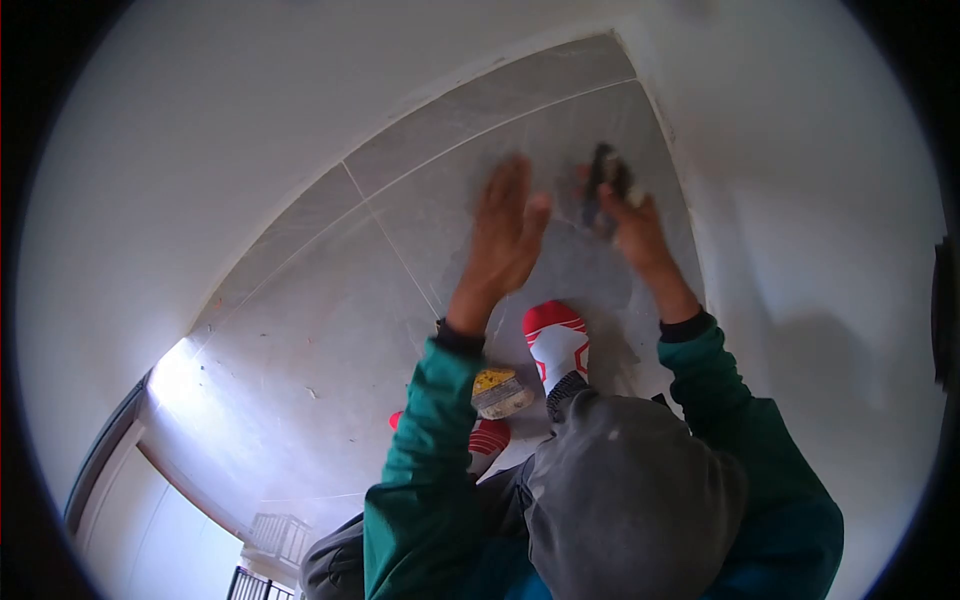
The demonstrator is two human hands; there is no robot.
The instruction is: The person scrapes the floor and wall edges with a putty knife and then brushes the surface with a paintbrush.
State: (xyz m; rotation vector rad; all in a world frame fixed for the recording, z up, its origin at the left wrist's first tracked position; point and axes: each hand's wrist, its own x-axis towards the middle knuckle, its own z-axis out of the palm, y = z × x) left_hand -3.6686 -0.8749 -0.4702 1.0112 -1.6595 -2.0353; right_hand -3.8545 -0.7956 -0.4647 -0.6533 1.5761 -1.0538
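Note:
My left hand (pixel 503 225) is over the grey tiled floor (pixel 420 235), its fingers stretched out and nothing in it. My right hand (pixel 637 228), closed, grips a small dark object (pixel 608 172) with a pale patch, close to the right wall. Motion smears that object, and I cannot tell its kind. Between my feet lies a yellow-topped, pale-sided object (pixel 500 393), partly covered by my left sleeve (pixel 435 440).
White walls meet at a far corner (pixel 615 35); the right wall (pixel 800 250) runs beside my right arm. My red-and-white socked foot (pixel 555 340) rests on the tiles. Bits of debris (pixel 311 393) dot the floor. A doorway (pixel 160 490) opens at lower left.

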